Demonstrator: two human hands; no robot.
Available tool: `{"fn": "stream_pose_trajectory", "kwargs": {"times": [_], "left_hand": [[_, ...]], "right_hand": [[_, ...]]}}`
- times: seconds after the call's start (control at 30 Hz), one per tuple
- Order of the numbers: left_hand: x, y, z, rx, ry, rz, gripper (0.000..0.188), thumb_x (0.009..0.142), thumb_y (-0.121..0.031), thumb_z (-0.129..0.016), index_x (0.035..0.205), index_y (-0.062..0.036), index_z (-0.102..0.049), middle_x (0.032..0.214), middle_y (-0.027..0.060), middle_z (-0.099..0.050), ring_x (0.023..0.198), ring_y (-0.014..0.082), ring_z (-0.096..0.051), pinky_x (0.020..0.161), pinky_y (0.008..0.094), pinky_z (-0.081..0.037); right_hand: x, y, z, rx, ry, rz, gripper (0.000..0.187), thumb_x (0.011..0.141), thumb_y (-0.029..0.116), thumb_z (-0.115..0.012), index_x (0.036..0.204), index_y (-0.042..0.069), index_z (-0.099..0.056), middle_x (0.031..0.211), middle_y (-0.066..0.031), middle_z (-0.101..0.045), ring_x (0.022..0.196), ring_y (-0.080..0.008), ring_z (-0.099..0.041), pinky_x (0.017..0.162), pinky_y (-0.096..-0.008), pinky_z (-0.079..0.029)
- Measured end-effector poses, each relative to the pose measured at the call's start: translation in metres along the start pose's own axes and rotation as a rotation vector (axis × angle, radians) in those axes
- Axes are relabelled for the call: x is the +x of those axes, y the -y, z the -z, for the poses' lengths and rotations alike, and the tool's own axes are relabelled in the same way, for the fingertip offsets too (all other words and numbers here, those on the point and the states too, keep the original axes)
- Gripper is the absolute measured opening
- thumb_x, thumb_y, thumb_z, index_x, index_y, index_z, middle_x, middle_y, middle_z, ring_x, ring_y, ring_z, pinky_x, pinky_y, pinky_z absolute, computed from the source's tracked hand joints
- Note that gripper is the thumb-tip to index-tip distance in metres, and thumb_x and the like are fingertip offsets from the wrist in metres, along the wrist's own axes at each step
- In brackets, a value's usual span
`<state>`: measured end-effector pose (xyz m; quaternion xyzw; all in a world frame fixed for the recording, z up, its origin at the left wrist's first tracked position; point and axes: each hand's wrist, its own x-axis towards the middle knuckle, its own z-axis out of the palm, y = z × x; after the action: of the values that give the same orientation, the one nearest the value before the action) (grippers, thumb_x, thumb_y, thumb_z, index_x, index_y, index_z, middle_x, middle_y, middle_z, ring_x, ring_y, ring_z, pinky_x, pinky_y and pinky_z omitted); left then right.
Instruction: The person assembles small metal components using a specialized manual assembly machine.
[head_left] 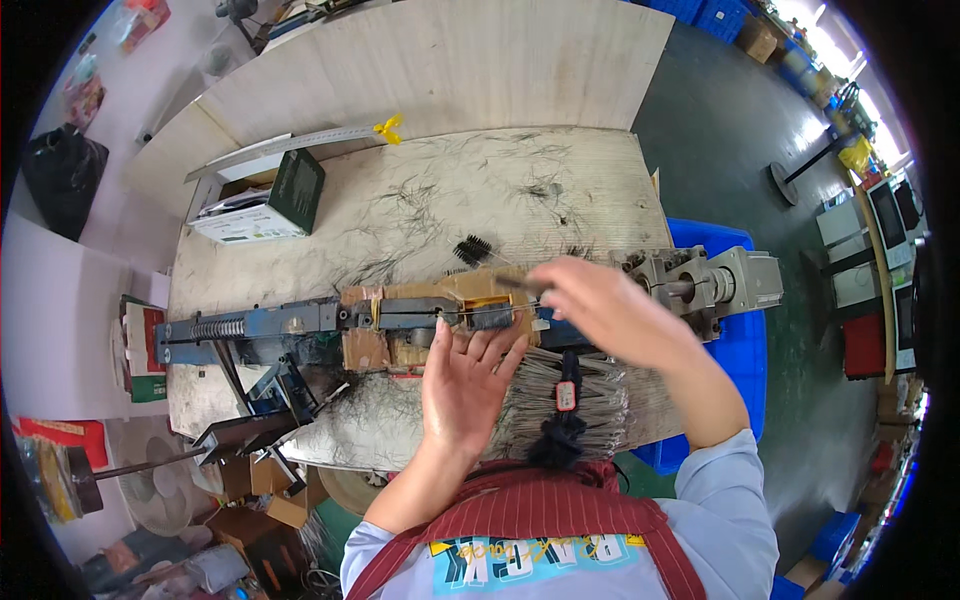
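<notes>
My left hand point(465, 385) is turned palm up with its fingers stretched out and apart, and it grips nothing. Its fingertips reach the near edge of a long blue-grey metal fixture point(415, 312), beside a row of dark bristles point(490, 318). A thin wire runs over the fixture toward my right hand point(605, 305), which hovers over the fixture's right part. Motion smears the right fingers; a dark blurred shape is by their tips, and whether they hold it cannot be made out. Brown cardboard and tape point(365, 350) wrap the fixture's middle.
A small black twisted-wire brush point(473, 250) lies behind the fixture. Nearer me sits a bundle of metal wires point(600, 395). A motor with a chuck point(740, 280) stands right, over a blue bin point(745, 400). An open box point(255, 215) and steel ruler point(290, 145) are back left.
</notes>
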<state>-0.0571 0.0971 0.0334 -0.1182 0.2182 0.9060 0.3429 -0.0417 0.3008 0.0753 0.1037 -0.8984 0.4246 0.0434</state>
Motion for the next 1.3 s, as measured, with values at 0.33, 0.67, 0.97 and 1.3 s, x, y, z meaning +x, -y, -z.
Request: {"fn": "stream_pose_trajectory", "kwargs": {"times": [0.33,0.67,0.97,1.3], "left_hand": [[0.000,0.002,0.006,-0.056,-0.010,0.037,0.046,0.099,-0.045,-0.046,0.121,-0.0037,-0.048,0.132,0.0145,-0.049,0.131,0.0297,-0.043,0.114,0.0484,-0.030],[-0.002,0.007,0.003,-0.018,-0.012,-0.038,0.047,0.102,-0.039,-0.040,0.121,0.0046,-0.040,0.137,0.0235,-0.042,0.136,0.0346,-0.037,0.116,0.0465,-0.029],[-0.004,-0.006,0.004,0.065,0.007,0.006,0.042,0.102,-0.040,-0.041,0.115,-0.0007,-0.048,0.131,0.0189,-0.049,0.131,0.0310,-0.043,0.114,0.0434,-0.031],[-0.002,0.012,0.009,0.190,0.009,-0.001,0.032,0.098,-0.010,-0.049,0.126,0.0041,-0.044,0.131,0.0153,-0.051,0.127,0.0279,-0.049,0.110,0.0423,-0.037]], "right_hand": [[0.002,-0.006,-0.039,-0.314,-0.126,0.261,0.012,0.083,0.011,-0.065,0.089,0.004,-0.058,0.083,-0.0103,-0.056,0.079,-0.0306,-0.059,0.068,-0.0395,-0.049],[-0.016,0.023,-0.025,-0.341,-0.135,-0.055,0.021,0.088,0.013,-0.061,0.106,0.003,-0.056,0.071,-0.0100,-0.063,0.062,-0.0303,-0.063,0.051,-0.0382,-0.049],[-0.012,0.040,-0.041,-0.787,-0.014,0.224,0.047,0.074,0.014,-0.062,0.116,-0.007,-0.058,0.073,-0.0053,-0.063,0.062,-0.0161,-0.066,0.051,-0.0269,-0.052],[-0.012,0.027,-0.029,-0.804,0.026,0.193,0.046,0.075,0.013,-0.062,0.116,-0.005,-0.056,0.072,-0.0072,-0.062,0.061,-0.0202,-0.066,0.051,-0.0313,-0.052]]}}
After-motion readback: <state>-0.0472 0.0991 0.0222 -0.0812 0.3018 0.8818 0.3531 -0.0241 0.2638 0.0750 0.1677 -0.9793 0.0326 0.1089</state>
